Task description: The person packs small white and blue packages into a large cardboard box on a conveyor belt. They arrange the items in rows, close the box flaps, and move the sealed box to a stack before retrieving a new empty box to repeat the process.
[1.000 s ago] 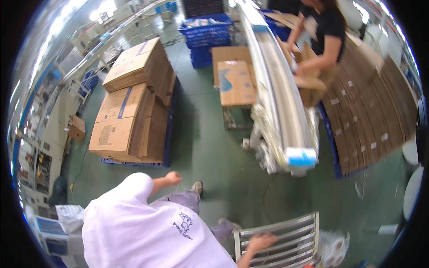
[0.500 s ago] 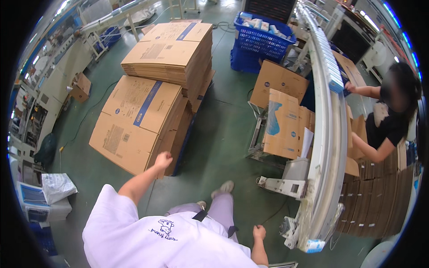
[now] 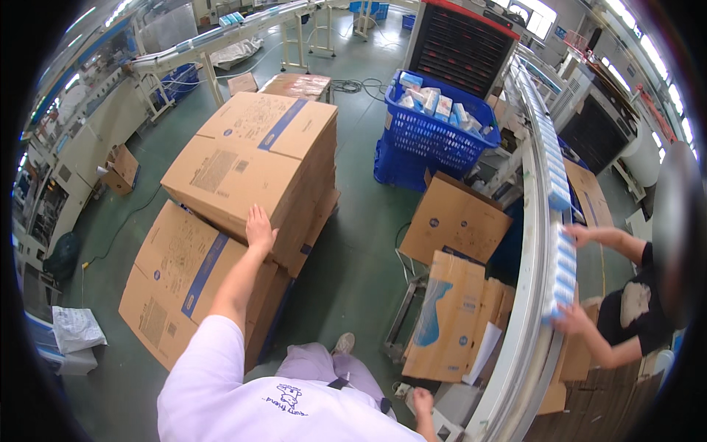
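Observation:
My left hand [image 3: 259,230] reaches forward with its fingers stretched out. It lies against the near edge of the taller stack of flat brown cartons [image 3: 250,158], which are printed with a blue stripe. Below and nearer to me, a lower stack of the same cartons [image 3: 177,269] sits partly under my forearm. At my right side hangs my right hand [image 3: 422,401], its fingers curled with nothing visible in them. It is close to the lower end of the conveyor [image 3: 508,361].
A blue basket [image 3: 442,140] holds small white and blue packs. Open cartons [image 3: 456,221] stand beside the conveyor. Across it, a co-worker's hands [image 3: 571,317] grip a row of packs [image 3: 561,272]. A black cable [image 3: 136,214] crosses the green floor on the left.
I have moved forward toward the cartons. My left hand went from a curled fist to stretched fingers on the taller stack. The co-worker now holds a row of packs on the conveyor.

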The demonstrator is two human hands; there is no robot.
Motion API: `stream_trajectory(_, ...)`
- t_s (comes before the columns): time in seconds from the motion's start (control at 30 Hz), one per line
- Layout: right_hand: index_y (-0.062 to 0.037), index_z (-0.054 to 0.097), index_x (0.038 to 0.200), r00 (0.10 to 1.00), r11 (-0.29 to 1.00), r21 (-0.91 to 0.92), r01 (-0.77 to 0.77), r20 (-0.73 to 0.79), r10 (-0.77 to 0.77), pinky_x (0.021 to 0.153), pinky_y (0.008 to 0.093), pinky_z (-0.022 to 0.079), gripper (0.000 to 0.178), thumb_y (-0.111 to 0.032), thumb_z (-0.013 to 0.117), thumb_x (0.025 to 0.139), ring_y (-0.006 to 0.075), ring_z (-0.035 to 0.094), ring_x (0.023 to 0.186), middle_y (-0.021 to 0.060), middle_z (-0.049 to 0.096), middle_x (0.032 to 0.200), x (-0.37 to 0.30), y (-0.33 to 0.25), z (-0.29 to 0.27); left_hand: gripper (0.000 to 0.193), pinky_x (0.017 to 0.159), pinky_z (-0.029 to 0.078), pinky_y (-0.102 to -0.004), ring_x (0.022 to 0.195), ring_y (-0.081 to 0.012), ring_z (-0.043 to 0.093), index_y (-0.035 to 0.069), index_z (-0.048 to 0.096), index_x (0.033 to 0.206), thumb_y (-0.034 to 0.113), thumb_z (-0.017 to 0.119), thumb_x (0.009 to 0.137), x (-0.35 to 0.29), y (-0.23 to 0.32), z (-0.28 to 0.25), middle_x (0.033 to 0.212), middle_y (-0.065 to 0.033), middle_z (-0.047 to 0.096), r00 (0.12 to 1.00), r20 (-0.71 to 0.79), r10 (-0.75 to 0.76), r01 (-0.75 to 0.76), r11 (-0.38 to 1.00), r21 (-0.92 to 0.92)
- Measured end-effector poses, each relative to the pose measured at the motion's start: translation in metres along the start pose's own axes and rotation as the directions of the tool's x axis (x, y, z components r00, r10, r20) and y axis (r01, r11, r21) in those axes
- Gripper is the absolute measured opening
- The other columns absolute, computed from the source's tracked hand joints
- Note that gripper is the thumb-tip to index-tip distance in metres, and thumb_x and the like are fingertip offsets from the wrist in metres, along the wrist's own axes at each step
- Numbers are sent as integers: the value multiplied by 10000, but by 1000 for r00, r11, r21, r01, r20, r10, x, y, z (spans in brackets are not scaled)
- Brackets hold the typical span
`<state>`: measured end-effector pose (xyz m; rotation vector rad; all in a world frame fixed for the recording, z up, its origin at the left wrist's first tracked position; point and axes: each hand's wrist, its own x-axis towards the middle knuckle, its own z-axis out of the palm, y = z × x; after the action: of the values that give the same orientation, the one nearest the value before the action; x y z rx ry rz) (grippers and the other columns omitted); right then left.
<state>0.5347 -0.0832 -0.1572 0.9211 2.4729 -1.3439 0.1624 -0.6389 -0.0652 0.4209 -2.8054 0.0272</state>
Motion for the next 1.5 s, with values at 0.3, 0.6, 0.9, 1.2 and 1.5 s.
stream_trajectory(0.3, -41, 629, 993, 935, 933, -82, 352, 71, -346, 729, 316, 486, 263, -226, 593, 810, 211, 637, 814, 141, 656, 863, 195, -241, 10, 161, 560, 479, -392, 621, -286, 587, 68, 604, 859, 124, 638, 712, 80, 3, -142, 723, -116, 596, 789, -414, 454, -519, 853, -52)
stream_trajectory(0.6, -73, 529, 1162, 590, 671, -78, 738, -409, -696, 889, 355, 427, 433, -184, 652, 762, 300, 538, 1041, 152, 561, 1127, 242, -509, 16, 113, 542, 403, -303, 602, -223, 555, 63, 600, 845, 94, 669, 761, 289, 239, -315, 756, -57, 623, 234, -793, 562, -913, 408, 20)
stream_trajectory(0.9, -55, 579, 758, 505, 887, -432, -165, -809, -300, 608, 353, 426, 408, -331, 791, 544, 273, 554, 664, 76, 577, 701, 122, -485, -85, 196, 681, 444, -295, 786, -174, 549, -3, 534, 825, 179, 507, 893, 357, 423, -225, 808, -109, 555, 515, -631, 580, -194, -638, -745)
stream_trajectory(1.2, -92, 442, 596, 356, 670, -576, -469, -817, -453, 509, 308, 319, 479, -494, 704, 588, 204, 457, 559, 26, 430, 573, 33, -425, -152, 663, 962, 376, -367, 1128, -314, 476, 10, 442, 1222, 116, 710, 624, 134, 558, -277, 1206, -156, 501, -678, -485, 552, -445, -834, -327)
stream_trajectory(1.5, -50, 658, 925, 95, 759, -252, -601, -965, -245, 999, 495, 233, 450, -468, 523, 827, 369, 376, 1185, 177, 476, 1214, 23, -325, -176, 453, 994, 295, -337, 1183, -200, 387, 59, 459, 1241, 346, 501, 892, 16, 614, -253, 1275, -100, 420, -981, 32, 192, -70, -197, -978)
